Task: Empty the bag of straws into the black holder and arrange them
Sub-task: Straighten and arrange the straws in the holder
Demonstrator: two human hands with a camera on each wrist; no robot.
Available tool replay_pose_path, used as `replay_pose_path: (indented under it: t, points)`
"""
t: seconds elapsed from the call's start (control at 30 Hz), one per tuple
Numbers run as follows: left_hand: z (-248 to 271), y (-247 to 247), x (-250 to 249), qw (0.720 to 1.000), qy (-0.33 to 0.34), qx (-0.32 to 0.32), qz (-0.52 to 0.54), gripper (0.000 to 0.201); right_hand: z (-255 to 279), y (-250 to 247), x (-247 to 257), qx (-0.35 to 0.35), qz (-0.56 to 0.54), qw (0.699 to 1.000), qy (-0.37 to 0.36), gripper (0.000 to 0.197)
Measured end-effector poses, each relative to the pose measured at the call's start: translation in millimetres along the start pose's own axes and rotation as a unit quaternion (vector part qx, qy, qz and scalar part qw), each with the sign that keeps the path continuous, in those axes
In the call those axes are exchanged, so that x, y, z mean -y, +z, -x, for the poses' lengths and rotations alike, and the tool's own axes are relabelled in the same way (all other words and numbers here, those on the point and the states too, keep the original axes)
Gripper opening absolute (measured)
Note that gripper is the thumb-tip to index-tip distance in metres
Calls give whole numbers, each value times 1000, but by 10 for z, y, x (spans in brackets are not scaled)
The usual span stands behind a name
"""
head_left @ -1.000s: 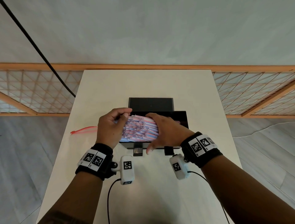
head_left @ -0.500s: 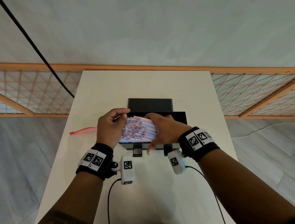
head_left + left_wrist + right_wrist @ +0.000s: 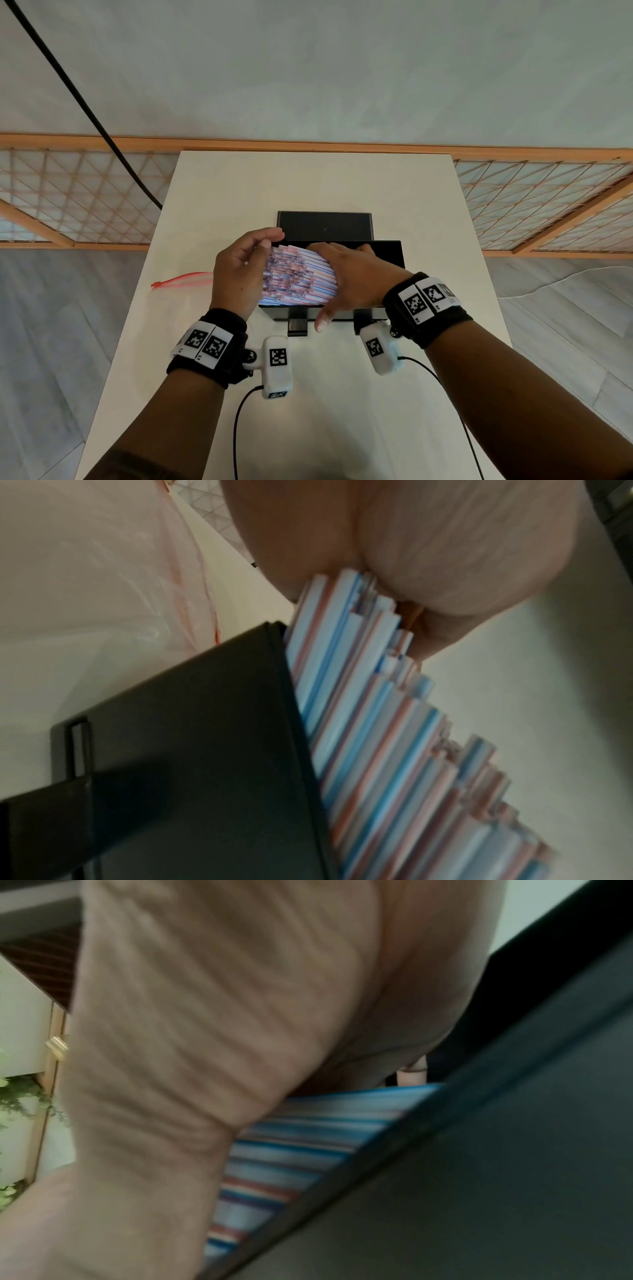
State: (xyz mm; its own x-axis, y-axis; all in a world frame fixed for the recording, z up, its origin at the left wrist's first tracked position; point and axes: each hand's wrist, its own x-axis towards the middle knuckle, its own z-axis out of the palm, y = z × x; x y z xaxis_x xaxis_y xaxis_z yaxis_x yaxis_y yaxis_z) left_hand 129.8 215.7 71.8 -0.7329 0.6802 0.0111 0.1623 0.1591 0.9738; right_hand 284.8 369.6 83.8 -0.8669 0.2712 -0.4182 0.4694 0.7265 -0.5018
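A thick bundle of red, white and blue striped straws [image 3: 298,277] lies crosswise in the open black holder [image 3: 388,255] at mid-table. My left hand [image 3: 239,274] cups the bundle's left ends, fingers curled over its top. In the left wrist view the palm [image 3: 411,547] presses on the uneven straw [image 3: 377,737] tips beside the holder wall [image 3: 188,750]. My right hand [image 3: 356,277] lies over the bundle's right part, fingers hooked over the far side, thumb down the front. In the right wrist view the straws [image 3: 291,1150] lie under the right hand [image 3: 222,1015] against the holder wall [image 3: 479,1150].
The empty clear bag [image 3: 185,279] with a red zip lies flat on the table left of my left hand, and shows as the bag [image 3: 103,561] in the left wrist view. The holder's black lid [image 3: 325,226] stands up behind it. The white table [image 3: 308,178] ends just beyond.
Both hands stay on the bundle. My right hand and wrist have shifted slightly away from me and to the left along the straws; the left hand has barely moved.
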Motion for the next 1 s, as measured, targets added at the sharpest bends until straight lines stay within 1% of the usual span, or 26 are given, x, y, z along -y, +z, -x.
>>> replay_pose_path:
  t: [0.07, 0.17, 0.23, 0.33, 0.4, 0.43, 0.5, 0.57, 0.6, 0.7, 0.73, 0.8, 0.83, 0.93, 1.0]
  points:
    - [16, -6, -21, 1000, -9, 21, 0, 31, -14, 6, 3, 8, -15, 1000, 2, 123]
    - [-1, -19, 1, 999, -29, 39, -11, 40, -38, -3, -3, 10, -40, 999, 5, 125]
    - [-25, -40, 10, 997, -33, 55, -31, 49, -31, -41, 29, 7, -21, 1000, 8, 127]
    - [-47, -64, -35, 991, -25, 83, -101, 53, 4, -77, 92, -13, 65, 998, 15, 129]
    - [-71, -71, -24, 985, -21, 100, -137, 60, 20, -69, 103, -22, 98, 995, 16, 130]
    - [-81, -78, -13, 983, -21, 107, -150, 66, 21, -62, 97, -22, 95, 995, 15, 130]
    - [-99, -85, 8, 981, -25, 115, -156, 72, 18, -40, 72, -14, 52, 998, 15, 130]
    - [-105, -68, 23, 986, -25, 95, -132, 67, 21, -10, 38, -12, -3, 1000, 15, 130]
    - [-91, -60, 27, 991, -18, 68, -117, 62, 27, 3, 27, -17, -16, 1000, 14, 129]
    - [1, -58, 54, 995, 13, -49, -83, 48, 50, 8, 30, -50, -6, 999, 14, 127]
    - [47, -50, 66, 995, 17, -69, -72, 43, 67, 5, 31, -63, -3, 998, 14, 128]
    - [146, -16, 85, 995, 24, -76, -57, 37, 115, 6, 21, -84, 7, 996, 12, 131]
    - [192, 8, 94, 995, 25, -75, -56, 38, 147, 6, 11, -94, 13, 995, 10, 131]
    - [286, 67, 148, 997, 16, -61, -42, 53, 215, -2, -35, -117, 23, 993, 11, 130]
    - [303, 77, 175, 998, 15, -49, -36, 62, 222, -4, -61, -117, 21, 993, 17, 130]
